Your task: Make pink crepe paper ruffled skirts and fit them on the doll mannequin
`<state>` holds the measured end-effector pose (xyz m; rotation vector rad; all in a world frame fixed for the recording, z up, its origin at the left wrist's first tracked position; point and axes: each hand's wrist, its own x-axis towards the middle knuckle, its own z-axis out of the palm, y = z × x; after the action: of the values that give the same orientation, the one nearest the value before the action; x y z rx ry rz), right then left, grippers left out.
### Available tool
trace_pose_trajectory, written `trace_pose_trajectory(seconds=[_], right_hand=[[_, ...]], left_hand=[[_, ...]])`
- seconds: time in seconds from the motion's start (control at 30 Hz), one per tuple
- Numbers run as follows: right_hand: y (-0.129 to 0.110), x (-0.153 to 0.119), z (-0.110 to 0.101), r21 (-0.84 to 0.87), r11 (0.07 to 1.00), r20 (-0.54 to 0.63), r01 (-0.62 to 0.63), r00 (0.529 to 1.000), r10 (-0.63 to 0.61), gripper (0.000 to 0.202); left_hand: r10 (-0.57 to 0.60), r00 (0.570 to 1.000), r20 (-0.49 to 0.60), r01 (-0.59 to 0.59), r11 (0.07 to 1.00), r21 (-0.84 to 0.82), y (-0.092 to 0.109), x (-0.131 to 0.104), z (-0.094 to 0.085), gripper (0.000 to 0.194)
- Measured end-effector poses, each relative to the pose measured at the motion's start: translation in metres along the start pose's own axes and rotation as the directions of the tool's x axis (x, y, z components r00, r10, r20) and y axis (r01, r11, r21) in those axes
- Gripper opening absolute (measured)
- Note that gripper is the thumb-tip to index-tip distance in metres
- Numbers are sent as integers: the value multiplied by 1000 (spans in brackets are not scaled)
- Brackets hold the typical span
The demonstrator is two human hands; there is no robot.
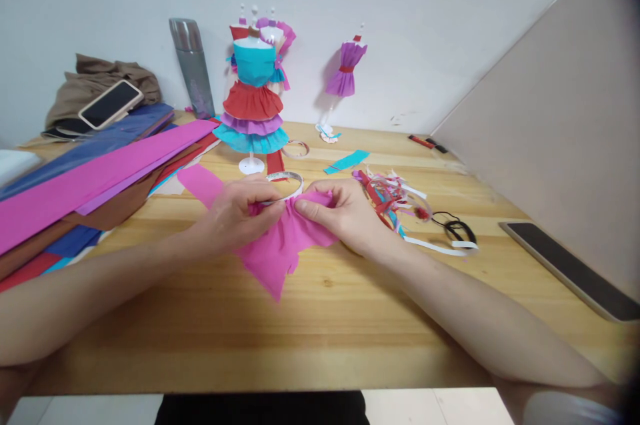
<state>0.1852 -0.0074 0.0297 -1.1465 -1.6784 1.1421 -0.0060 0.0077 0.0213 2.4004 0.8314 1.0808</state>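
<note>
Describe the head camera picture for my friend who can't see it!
A person's left hand and right hand pinch gathered pink material over a wooden table. Behind stand miniature dressed mannequins, the nearest in turquoise, red and purple. Colourful strips lie left, tangled scraps right.

The left forearm (100,281) and right forearm (460,308) slant inward from either side; the left hand (240,208) pinches, left thumb (270,217) against curled fingers; the right hand (353,211) pinches likewise, right thumb (315,213) extended; the thumb tips point toward each other, close together.
</note>
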Motion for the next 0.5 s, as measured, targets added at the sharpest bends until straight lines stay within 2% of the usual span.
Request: trace_pose_trajectory(seconds=[0.17, 0.5], right_hand=[[0, 0, 0, -32, 999, -20, -21, 1000, 20, 34], [2, -1, 1, -152, 988, -55, 34, 998, -43, 26]], left_hand=[[11, 1000, 7, -11, 1000, -15, 0, 0, 0, 28], [2, 999, 41, 0, 999, -36, 1, -2, 2, 30]])
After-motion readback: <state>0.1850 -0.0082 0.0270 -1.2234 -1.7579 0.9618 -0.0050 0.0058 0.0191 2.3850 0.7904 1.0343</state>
